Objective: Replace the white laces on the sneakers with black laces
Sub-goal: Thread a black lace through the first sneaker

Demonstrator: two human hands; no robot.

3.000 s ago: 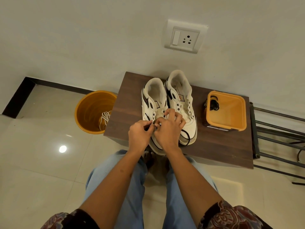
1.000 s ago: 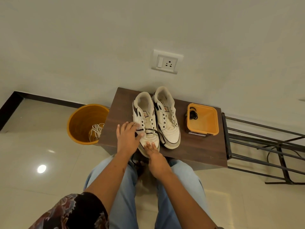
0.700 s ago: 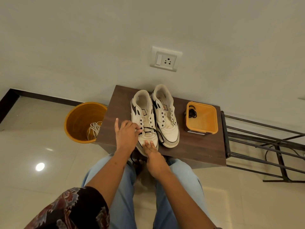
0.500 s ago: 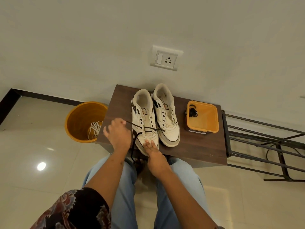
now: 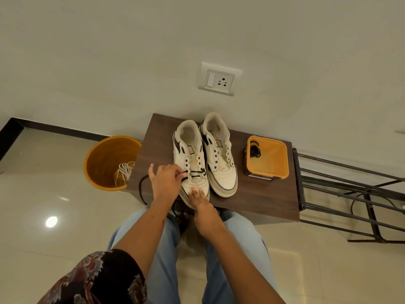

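Left to right: round orange plastic bucket on glossy tiled floor, white laces inside; dark wooden bench against the wall; your left hand pinches the black lace at the near white sneaker; your right hand rests flat-fingered on its toe; second white sneaker; square orange plastic tub.

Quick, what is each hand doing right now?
Left hand: pinching the black lace at the left sneaker.
Right hand: open, fingers flat on that sneaker's toe.
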